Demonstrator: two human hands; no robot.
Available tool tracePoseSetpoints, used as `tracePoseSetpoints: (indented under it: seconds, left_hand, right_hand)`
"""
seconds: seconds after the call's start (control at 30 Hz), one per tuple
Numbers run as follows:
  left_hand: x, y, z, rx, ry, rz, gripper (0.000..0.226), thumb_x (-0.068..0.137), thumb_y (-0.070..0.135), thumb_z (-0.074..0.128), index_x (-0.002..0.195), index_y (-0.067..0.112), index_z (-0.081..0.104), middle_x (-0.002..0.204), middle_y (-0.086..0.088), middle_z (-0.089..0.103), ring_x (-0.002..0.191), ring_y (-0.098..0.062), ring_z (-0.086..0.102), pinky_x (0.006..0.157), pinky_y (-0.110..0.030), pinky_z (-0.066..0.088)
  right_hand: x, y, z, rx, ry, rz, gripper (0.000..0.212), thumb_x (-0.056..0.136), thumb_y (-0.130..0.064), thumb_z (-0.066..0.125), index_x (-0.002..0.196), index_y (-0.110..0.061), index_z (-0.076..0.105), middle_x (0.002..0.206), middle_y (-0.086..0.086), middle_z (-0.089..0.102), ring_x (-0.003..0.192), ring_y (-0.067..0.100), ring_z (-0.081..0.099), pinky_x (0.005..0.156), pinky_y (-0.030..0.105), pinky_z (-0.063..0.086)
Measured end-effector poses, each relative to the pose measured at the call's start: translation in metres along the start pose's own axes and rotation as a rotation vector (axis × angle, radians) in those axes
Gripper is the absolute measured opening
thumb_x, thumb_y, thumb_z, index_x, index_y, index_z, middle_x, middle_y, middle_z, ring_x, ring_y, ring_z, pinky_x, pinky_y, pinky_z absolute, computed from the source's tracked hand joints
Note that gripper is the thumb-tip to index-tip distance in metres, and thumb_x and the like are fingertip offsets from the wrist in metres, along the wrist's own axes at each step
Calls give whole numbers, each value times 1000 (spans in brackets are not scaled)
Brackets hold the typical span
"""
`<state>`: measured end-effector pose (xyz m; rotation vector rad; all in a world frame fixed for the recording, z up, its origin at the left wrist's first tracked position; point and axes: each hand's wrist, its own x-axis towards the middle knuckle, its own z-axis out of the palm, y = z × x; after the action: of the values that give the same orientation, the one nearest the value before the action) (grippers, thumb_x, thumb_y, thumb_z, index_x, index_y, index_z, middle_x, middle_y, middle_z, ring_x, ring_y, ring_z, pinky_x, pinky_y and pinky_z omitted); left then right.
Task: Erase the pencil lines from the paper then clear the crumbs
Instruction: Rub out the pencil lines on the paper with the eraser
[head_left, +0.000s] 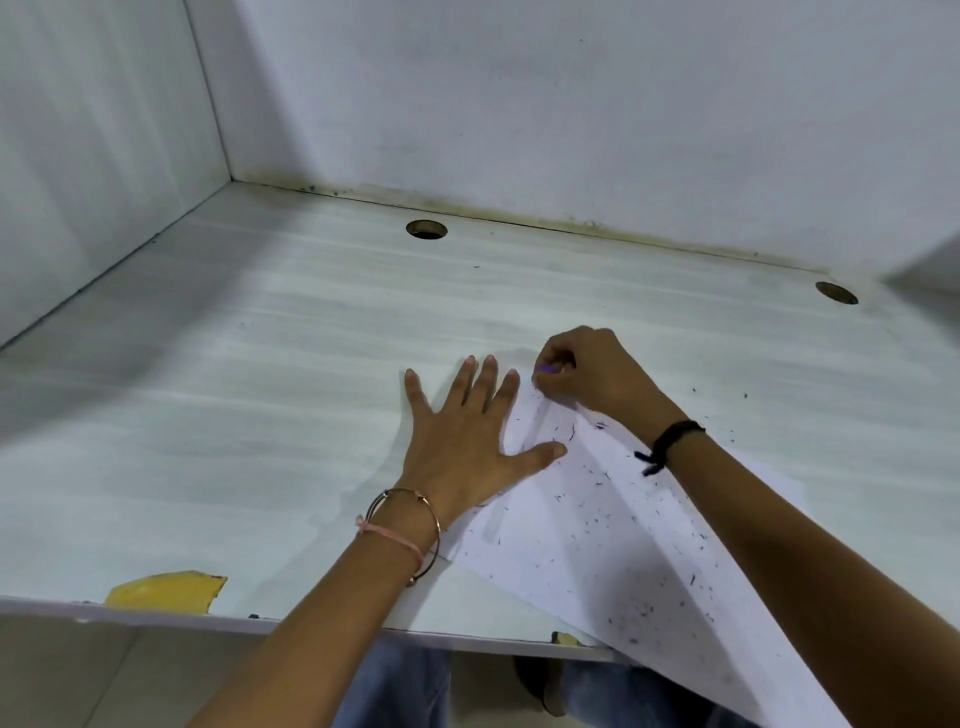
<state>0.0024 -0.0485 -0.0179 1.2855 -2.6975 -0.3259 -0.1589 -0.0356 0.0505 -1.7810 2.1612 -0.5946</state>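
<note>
A white sheet of paper (597, 535) lies slanted on the desk, its near corner hanging over the front edge. Dark eraser crumbs (644, 608) are scattered all over it. My left hand (462, 441) lies flat with fingers spread, pressing down the sheet's far left part, thumb on the paper. My right hand (592, 374) is curled at the paper's far corner, pinching a small purple eraser (546, 368) whose tip just shows between the fingers. No pencil lines can be made out.
The pale desk top (260, 415) is boxed in by white walls at the back and left. Two round cable holes (426, 228) (836, 293) sit near the back edge. A torn yellow patch (166, 590) marks the front edge. A few crumbs (727, 410) lie on the desk right of the paper.
</note>
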Motion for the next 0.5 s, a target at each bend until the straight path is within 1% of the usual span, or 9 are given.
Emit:
tracePoseSetpoints:
  seconds: [0.03,0.07,0.13,0.17,0.23,0.3,0.33,0.4,0.5]
  left_hand:
    - [0,0,0,-1,5,5,99,77,89,14,156,31,-3,164,5,-12,149,-11,-18,108,-68,-16]
    - [0,0,1,0,11,11,99,77,89,13,156,31,-4,164,4,-11,149,-12,-18,108,-69,-16]
    - [1,-1,2,10,20,15,100,76,89,10,156,31,-5,164,3,-10,149,-12,-17,108,-70,-15]
    - [1,-1,2,11,16,13,99,76,89,11,156,31,-5,164,3,-10,149,-12,-17,108,-70,-15]
    - [1,0,1,4,3,11,99,78,88,13,156,30,-4,164,4,-11,149,-11,-18,108,-69,-16]
    - [1,0,1,-3,8,3,99,78,88,14,156,30,-2,164,4,-11,149,-11,-18,108,-69,-16]
    - [1,0,1,-3,11,3,98,79,88,14,157,30,-1,164,4,-11,149,-11,-17,108,-69,-16]
    - [1,1,1,8,20,9,98,79,87,14,157,29,-1,164,3,-9,149,-12,-16,108,-69,-16]
    - [1,1,1,13,25,11,98,79,87,14,156,29,-3,164,3,-9,149,-12,-16,107,-70,-15]
  right_hand:
    - [-2,-3,2,-7,-19,-5,6,79,-6,66,80,-4,72,76,3,66,69,17,60,59,24,47]
    - [-7,-7,4,-4,-53,-24,5,77,-6,67,78,-4,72,73,3,67,64,14,60,57,24,47]
    - [-19,-14,9,10,-133,-64,4,76,-7,67,74,-7,71,60,-3,63,49,2,52,48,13,39]
    - [-20,-14,10,12,-152,-68,4,76,-8,68,74,-8,72,59,-6,62,46,1,50,45,10,36]
    - [-9,-7,5,1,-94,-13,5,78,-10,68,78,-8,73,68,-2,65,54,2,52,47,9,36]
    - [4,-4,-2,-27,-41,43,7,79,-9,68,81,-6,73,74,1,66,65,12,57,50,14,37]
    - [7,-4,-4,-42,-42,54,7,78,-8,67,81,-5,73,75,2,66,67,14,57,50,16,37]
    - [2,-11,-2,-60,-90,28,6,77,-7,68,79,-5,73,72,2,67,63,12,56,49,15,38]
    - [-13,-15,7,-36,-181,-35,4,76,-8,68,75,-6,71,63,-1,62,53,9,49,45,9,33]
